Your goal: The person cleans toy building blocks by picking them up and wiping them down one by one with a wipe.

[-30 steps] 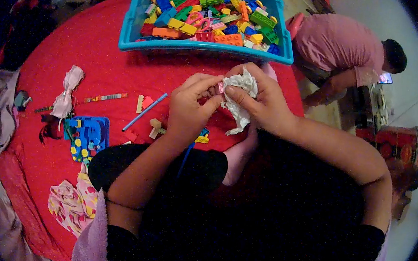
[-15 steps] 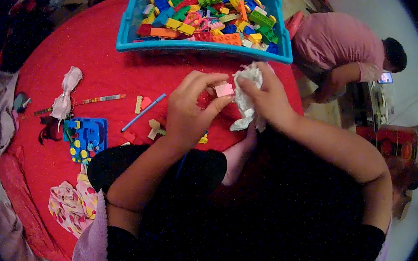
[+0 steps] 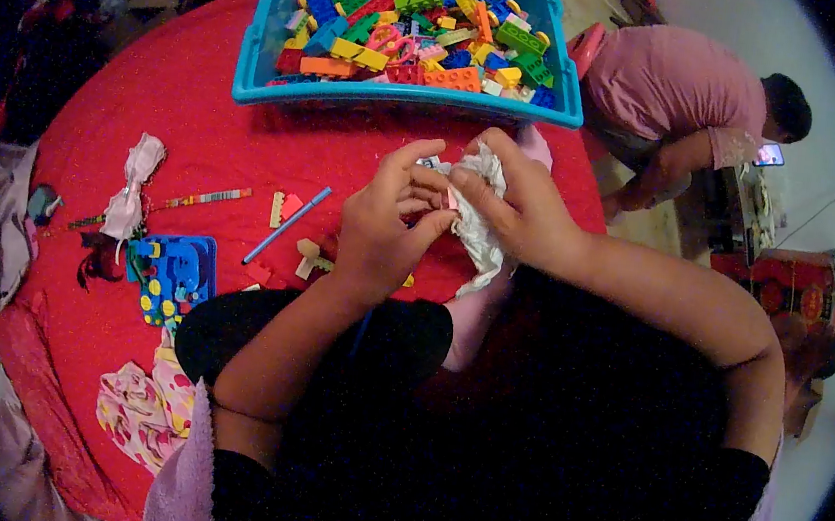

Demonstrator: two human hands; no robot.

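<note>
My left hand (image 3: 389, 213) pinches a small pink toy brick (image 3: 450, 200), of which only a sliver shows between thumb and fingers. A crumpled white cloth or tissue (image 3: 481, 239) is bunched in my right hand (image 3: 519, 202), its lower end hanging down. The cloth presses against the brick where both hands meet, above the red sheet (image 3: 208, 140). Most of the brick is hidden by the cloth and fingers. Below my left wrist lie a beige piece (image 3: 310, 259) and a blue pen-like stick (image 3: 286, 226).
A blue tub (image 3: 408, 102) full of colourful bricks stands ahead. To the left are a blue toy board (image 3: 178, 273), a pink bow (image 3: 134, 186) and patterned cloth (image 3: 144, 410). A person in a pink top (image 3: 676, 84) bends over at the right.
My hands have come closer together. The pink brick has turned and now touches the cloth, more covered than before. The tub and the things on the sheet have stayed put.
</note>
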